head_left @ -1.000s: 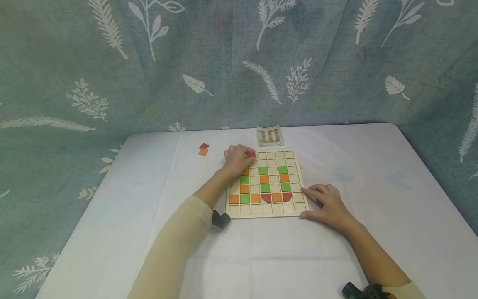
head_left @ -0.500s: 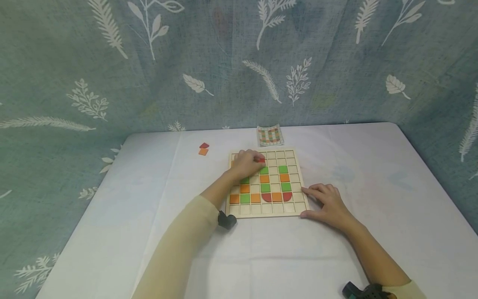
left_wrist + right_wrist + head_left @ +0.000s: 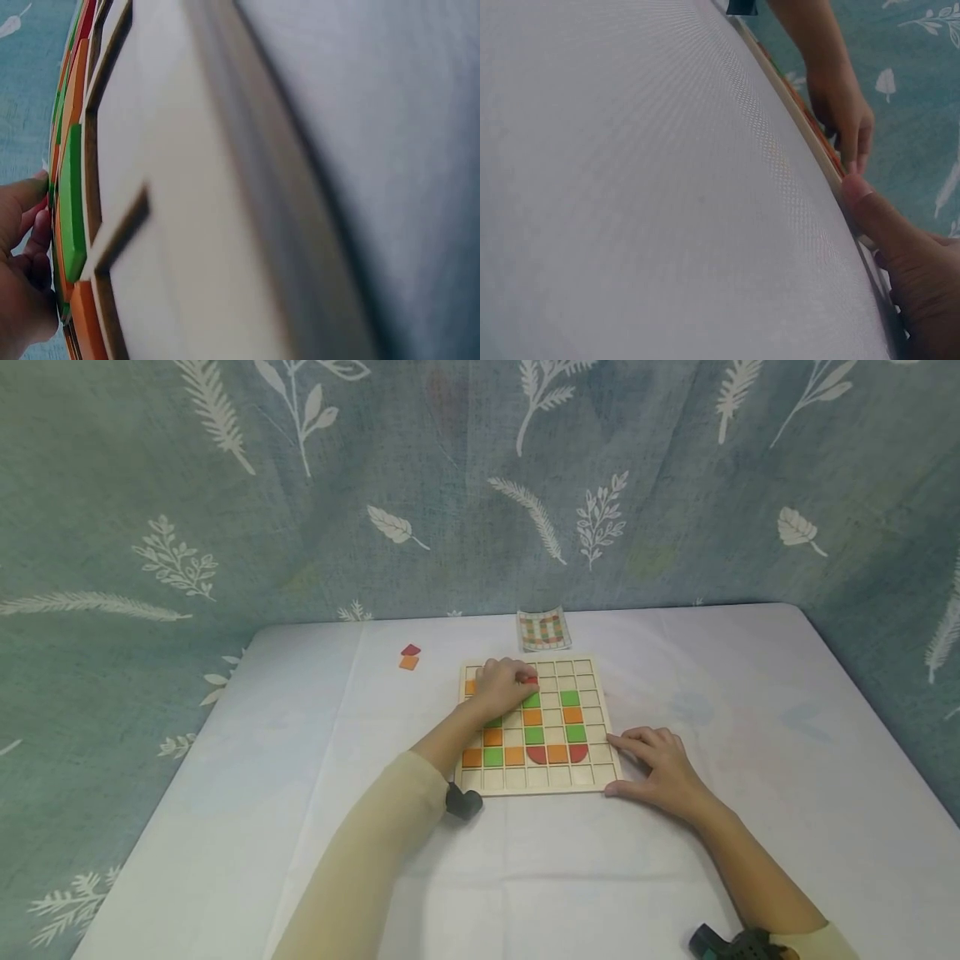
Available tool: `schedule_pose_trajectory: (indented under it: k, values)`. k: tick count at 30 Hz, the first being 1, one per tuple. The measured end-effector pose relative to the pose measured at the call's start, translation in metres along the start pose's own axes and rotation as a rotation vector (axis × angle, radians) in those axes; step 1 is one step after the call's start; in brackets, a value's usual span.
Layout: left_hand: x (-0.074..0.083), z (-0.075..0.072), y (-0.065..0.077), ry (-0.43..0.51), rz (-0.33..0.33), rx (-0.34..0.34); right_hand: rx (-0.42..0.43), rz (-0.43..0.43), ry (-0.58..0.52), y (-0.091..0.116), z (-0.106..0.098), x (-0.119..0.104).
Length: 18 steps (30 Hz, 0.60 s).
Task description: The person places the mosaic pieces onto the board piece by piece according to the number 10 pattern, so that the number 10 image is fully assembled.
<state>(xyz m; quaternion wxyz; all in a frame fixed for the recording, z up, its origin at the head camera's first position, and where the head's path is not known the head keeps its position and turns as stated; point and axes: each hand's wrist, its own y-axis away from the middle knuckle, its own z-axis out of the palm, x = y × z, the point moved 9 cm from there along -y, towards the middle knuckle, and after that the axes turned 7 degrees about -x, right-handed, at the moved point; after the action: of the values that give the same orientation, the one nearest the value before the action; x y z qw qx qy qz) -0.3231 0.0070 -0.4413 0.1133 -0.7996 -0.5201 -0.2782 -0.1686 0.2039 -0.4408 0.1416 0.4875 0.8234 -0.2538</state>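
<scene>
A square wooden grid board lies on the table, with orange and green square tiles and red rounded tiles set in some of its cells. My left hand reaches across the upper left part of the board. Its thumb and fingers pinch a red tile just above a green tile in the grid; the fingers partly hide it. In the left wrist view the tiles appear edge-on beside the hand. My right hand rests at the board's right edge, thumb near the lower corner and fingers apart, touching the rim.
A red tile and an orange tile lie loose on the white tablecloth, left of the board. Behind the board is a small pattern card with a coloured grid. A leaf-patterned curtain hangs beyond the table's far edge.
My left hand has moved right and slightly nearer over the board with the red tile, from the upper left cells to above the green tile's column. The right hand has stayed put.
</scene>
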Motion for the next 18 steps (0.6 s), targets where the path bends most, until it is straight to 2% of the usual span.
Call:
schedule_pose_trajectory:
  k: [5,9,14,18]
  values:
    - [-0.004,-0.002,0.0,0.031,-0.012,0.002,0.002,-0.007,-0.007,-0.001,0.0,0.0]
    - [-0.014,-0.006,0.001,0.103,-0.046,0.014,0.0,-0.007,-0.01,-0.001,-0.001,-0.001]
    - [-0.024,-0.018,0.005,0.169,-0.066,0.04,-0.003,0.004,-0.016,-0.001,-0.001,-0.001]
    - [-0.034,-0.031,0.009,0.153,-0.075,0.071,-0.008,0.004,-0.016,-0.001,-0.001,-0.001]
